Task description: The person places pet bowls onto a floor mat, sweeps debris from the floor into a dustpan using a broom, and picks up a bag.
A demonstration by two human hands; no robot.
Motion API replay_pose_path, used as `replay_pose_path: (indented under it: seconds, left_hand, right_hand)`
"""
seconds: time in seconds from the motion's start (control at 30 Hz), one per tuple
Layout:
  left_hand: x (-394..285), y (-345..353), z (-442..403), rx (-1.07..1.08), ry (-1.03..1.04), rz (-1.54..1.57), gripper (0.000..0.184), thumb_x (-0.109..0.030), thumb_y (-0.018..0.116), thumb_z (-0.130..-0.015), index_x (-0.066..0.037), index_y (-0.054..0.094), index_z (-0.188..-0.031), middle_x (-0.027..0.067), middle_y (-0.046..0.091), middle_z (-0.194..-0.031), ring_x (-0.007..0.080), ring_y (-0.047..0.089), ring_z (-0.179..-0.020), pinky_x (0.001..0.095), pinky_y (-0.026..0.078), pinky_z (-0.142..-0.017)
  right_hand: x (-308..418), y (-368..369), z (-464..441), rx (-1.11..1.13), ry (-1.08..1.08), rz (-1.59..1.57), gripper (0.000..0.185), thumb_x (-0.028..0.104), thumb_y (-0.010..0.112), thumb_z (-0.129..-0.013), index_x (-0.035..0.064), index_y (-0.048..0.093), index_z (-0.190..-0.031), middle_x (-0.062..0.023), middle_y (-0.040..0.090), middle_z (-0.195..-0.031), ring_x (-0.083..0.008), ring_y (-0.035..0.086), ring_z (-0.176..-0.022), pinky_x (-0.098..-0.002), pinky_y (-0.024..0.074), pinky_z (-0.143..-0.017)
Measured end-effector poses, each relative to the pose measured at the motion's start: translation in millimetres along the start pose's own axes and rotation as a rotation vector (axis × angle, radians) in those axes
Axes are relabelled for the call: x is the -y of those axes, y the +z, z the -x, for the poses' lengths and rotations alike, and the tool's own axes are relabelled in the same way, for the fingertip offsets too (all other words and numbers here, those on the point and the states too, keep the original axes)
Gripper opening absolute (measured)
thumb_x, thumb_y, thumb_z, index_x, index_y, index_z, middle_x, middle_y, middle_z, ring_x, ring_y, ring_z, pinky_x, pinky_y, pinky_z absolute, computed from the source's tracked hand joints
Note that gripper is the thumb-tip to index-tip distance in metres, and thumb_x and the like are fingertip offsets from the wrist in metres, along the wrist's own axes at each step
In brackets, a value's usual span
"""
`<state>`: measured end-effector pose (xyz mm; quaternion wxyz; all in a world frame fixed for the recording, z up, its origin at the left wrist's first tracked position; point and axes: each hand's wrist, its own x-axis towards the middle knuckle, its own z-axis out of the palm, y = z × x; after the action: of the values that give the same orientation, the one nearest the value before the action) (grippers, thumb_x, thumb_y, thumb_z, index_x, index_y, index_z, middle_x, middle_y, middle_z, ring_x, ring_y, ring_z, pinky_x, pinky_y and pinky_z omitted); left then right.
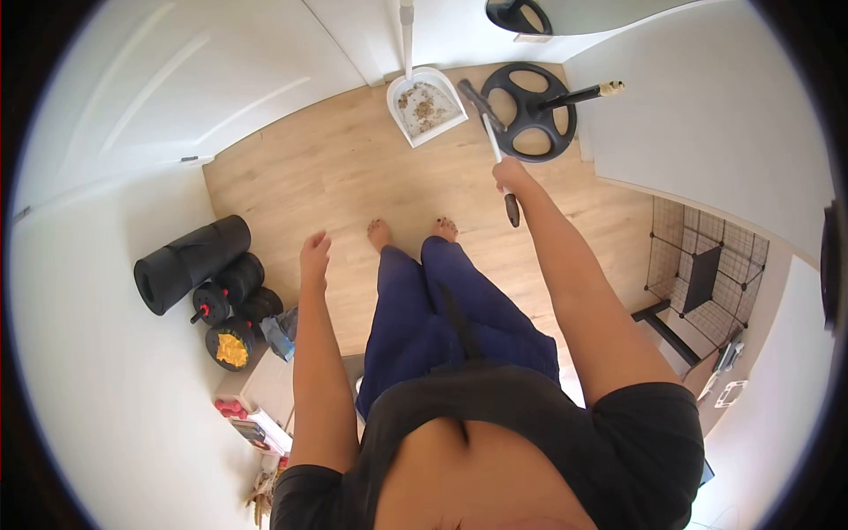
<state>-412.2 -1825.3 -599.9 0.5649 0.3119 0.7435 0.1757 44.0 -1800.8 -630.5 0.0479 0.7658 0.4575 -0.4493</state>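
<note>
My right hand (512,175) is wrapped around a long-handled T-shaped tool (492,140), with a white shaft, a dark grip end and a dark grey crosswise head. Whether that head is a brush or a rubber blade is hard to make out. It overlaps the left edge of a black weight plate in the view. Just left of the head lies a white long-handled dustpan (455,119) on the floor, with brown and grey debris (427,110) in it. My left hand (314,258) hangs at my side, its fingers loosely bent and holding nothing.
The black plate (527,99) with an upright bar stands by the wall. At left are a rolled black mat (193,263), dumbbells (237,278) and a yellow cloth (231,350). A wire grid rack (707,265) is on the right. My bare feet (380,234) stand on the wooden floor (300,168).
</note>
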Motion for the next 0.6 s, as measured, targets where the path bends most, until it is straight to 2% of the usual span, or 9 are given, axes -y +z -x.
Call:
replay_pose_path:
  seconds: [0.03,0.07,0.17,0.23,0.3,0.37,0.43,0.47,0.6]
  left_hand:
    - [17.8,-16.3,10.5,-0.025,-0.059,0.011,0.038,-0.024,0.059,-0.081,-0.004,0.054,-0.113,0.0053,0.057,-0.101,0.0132,0.051,-0.089,0.0278,0.042,-0.071]
    - [25.5,-29.5,24.5,-0.027,-0.05,0.019,0.038,-0.024,0.059,-0.081,-0.004,0.054,-0.113,0.0053,0.057,-0.101,0.0132,0.051,-0.089,0.0278,0.042,-0.071]
    - [40.1,-53.6,60.5,-0.071,-0.065,0.121,0.038,-0.026,0.059,-0.081,-0.006,0.054,-0.113,0.0041,0.057,-0.098,0.0115,0.051,-0.088,0.0262,0.041,-0.071]
    - [37.0,-61.7,83.8,-0.065,0.029,0.153,0.038,-0.027,0.059,-0.081,-0.007,0.053,-0.113,0.003,0.057,-0.096,0.0103,0.05,-0.088,0.0252,0.04,-0.072]
    - [35.6,-62.5,102.0,-0.053,0.098,0.243,0.038,-0.027,0.058,-0.082,-0.006,0.053,-0.113,0.003,0.057,-0.098,0.0112,0.051,-0.089,0.0261,0.041,-0.074]
    - [36.5,-64.0,124.9,-0.082,0.184,0.356,0.039,-0.026,0.058,-0.082,-0.006,0.054,-0.115,0.004,0.057,-0.103,0.0122,0.052,-0.091,0.0279,0.042,-0.077]
    - [49.8,-69.5,128.7,-0.157,0.236,0.377,0.036,-0.025,0.058,-0.082,-0.006,0.055,-0.113,0.0033,0.057,-0.102,0.0117,0.052,-0.089,0.0283,0.042,-0.078]
    - [67.5,-72.7,118.7,-0.217,0.272,0.394,0.035,-0.025,0.06,-0.081,-0.007,0.056,-0.11,0.0016,0.057,-0.096,0.01,0.051,-0.084,0.027,0.042,-0.072]
    - [95.0,-89.7,153.2,-0.333,0.254,0.532,0.033,-0.023,0.061,-0.079,-0.007,0.057,-0.108,0.0007,0.058,-0.09,0.0097,0.051,-0.081,0.0255,0.041,-0.067]
  right_hand:
    - [1.1,-2.3,9.1,0.087,-0.208,0.381,0.013,0.006,0.053,-0.068,0.0005,0.06,-0.06,-0.02,0.056,-0.053,-0.0298,0.061,-0.052,-0.0387,0.0465,-0.047]
    - [-7.5,-0.7,19.0,0.077,-0.214,0.386,0.013,0.006,0.053,-0.068,0.0005,0.06,-0.06,-0.02,0.056,-0.053,-0.0298,0.061,-0.052,-0.0387,0.0465,-0.047]
    - [-16.5,1.3,77.6,0.122,-0.154,-0.096,0.018,0.012,0.054,-0.08,-0.001,0.052,-0.068,-0.0074,0.051,-0.052,-0.0173,0.05,-0.039,-0.0307,0.0388,-0.034]
    - [3.4,-6.5,153.1,0.084,0.256,-1.082,0.019,0.015,0.049,-0.086,0.0035,0.048,-0.07,0.0,0.044,-0.048,-0.0109,0.042,-0.034,-0.0227,0.0353,-0.031]
    - [-17.4,2.9,174.2,0.371,0.31,-1.487,0.018,0.016,0.045,-0.089,0.0082,0.043,-0.072,0.0043,0.037,-0.048,-0.0056,0.034,-0.033,-0.0169,0.0304,-0.029]
    - [-31.3,17.0,197.4,0.271,0.021,-1.145,0.017,0.015,0.043,-0.09,0.0085,0.043,-0.073,0.0044,0.039,-0.05,-0.0039,0.035,-0.034,-0.0157,0.0298,-0.029]
    - [8.8,19.0,213.0,0.235,0.178,-1.004,0.015,0.014,0.043,-0.09,0.0076,0.042,-0.076,0.0042,0.04,-0.051,-0.0033,0.035,-0.035,-0.0153,0.0312,-0.03]
    - [23.8,26.2,212.3,0.255,0.2,-1.015,0.014,0.013,0.044,-0.09,0.0067,0.042,-0.078,0.0037,0.041,-0.053,-0.003,0.036,-0.036,-0.0151,0.0322,-0.03]
    - [53.4,41.7,199.2,0.339,0.24,-1.078,0.007,0.01,0.046,-0.088,0.0073,0.041,-0.084,-0.0013,0.046,-0.064,-0.0043,0.042,-0.043,-0.0163,0.0347,-0.032]
